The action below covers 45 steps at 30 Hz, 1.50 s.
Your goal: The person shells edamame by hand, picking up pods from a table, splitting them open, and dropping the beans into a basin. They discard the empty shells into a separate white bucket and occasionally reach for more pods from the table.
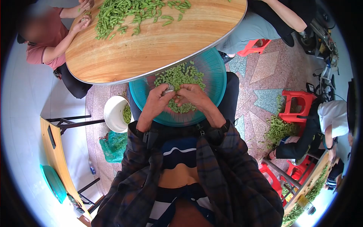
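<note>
Both my hands are over a large teal plastic basin (216,85) in front of my lap, its far side beneath the table edge. Green soybean pods (181,77) lie in a heap inside it. My left hand (155,102) is closed around a small silvery metal tool (169,90); its kind is too small to make out. Close beside it, my right hand (198,98) has thumb and fingers pinched together near the tool. Whatever sits between those fingertips is hidden.
A wooden table (151,53) with piled soybean pods (117,17) stands ahead; co-workers sit at its left and right. A white bucket (110,113) and green mesh bag (113,146) are left. Red stools (297,104) and plants (280,130) lie right.
</note>
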Tool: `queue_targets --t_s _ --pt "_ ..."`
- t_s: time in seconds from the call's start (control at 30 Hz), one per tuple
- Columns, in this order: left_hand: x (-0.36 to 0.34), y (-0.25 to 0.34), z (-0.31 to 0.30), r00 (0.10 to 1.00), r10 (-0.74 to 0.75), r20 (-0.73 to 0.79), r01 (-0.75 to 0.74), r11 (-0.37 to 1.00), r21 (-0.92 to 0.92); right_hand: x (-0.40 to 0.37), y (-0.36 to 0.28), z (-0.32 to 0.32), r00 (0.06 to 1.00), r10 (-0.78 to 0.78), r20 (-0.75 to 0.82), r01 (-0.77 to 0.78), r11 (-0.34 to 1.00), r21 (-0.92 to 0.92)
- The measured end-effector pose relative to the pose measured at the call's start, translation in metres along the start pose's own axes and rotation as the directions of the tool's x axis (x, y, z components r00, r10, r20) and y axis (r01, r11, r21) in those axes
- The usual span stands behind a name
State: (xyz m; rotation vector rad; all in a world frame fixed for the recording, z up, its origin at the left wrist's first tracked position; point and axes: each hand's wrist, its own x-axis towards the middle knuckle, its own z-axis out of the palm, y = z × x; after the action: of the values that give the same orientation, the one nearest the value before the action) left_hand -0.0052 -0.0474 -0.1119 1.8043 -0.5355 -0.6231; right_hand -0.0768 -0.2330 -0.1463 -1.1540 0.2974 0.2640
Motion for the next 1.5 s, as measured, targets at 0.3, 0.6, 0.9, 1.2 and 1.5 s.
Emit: queue_targets --t_s 0.3,0.6,0.9,1.2,1.5 --pt "-0.002 0.011 0.001 0.998 -0.053 0.014 0.053 0.998 -0.041 0.004 0.003 0.003 0.999 0.037 -0.002 -0.037 0.999 0.04" --pt "-0.001 0.005 0.007 0.997 -0.072 -0.018 0.07 0.992 -0.103 0.014 0.016 0.001 0.999 -0.024 -0.023 0.024 0.999 -0.027" --pt "-0.001 0.004 -0.005 0.972 -0.205 -0.111 0.171 0.95 -0.262 0.005 0.015 -0.014 0.991 0.063 0.114 -0.084 0.979 0.187" --pt "-0.047 0.007 -0.06 0.913 -0.219 -0.345 0.122 0.952 -0.282 0.005 0.02 -0.017 0.993 -0.083 0.079 0.09 0.991 -0.098" --pt "-0.136 -0.091 -0.185 0.643 -0.361 -0.676 0.291 0.931 -0.22 0.003 0.022 -0.008 0.966 -0.256 -0.035 0.19 0.795 -0.577"
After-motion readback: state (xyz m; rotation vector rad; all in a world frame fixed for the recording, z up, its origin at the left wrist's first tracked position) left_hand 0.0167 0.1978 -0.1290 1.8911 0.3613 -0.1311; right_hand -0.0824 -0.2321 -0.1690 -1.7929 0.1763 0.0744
